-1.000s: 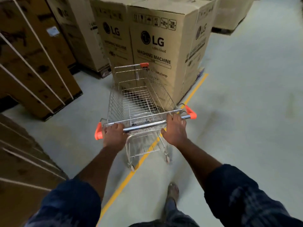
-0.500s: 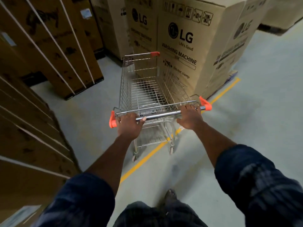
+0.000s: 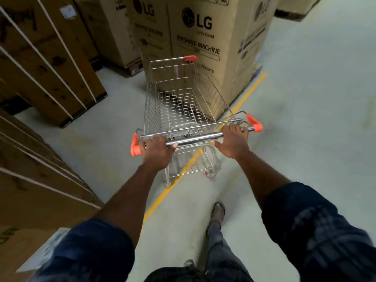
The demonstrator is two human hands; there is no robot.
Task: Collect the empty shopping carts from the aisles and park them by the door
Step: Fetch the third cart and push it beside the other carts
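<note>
Directly ahead, cart (image 3: 179, 102); handlebar (image 3: 195, 138) within left hand (image 3: 157, 152) and right hand (image 3: 234, 142).

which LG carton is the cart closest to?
The LG carton printed WASHING MACHINE, right of the cart, its corner at the yellow line; the other LG cartons sit farther back.

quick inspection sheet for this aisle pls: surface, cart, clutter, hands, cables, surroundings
surface: grey concrete floor; a yellow line runs under the cart.
job's things: one wire shopping cart, basket empty, orange caps on its handle bar.
clutter: nothing seen.
hands: left hand and right hand each grip the handle bar near its ends.
cables: nothing seen.
surroundings: LG washing machine boxes stand close ahead of the cart's front, contact cannot be told; strapped cartons on the left.
</note>
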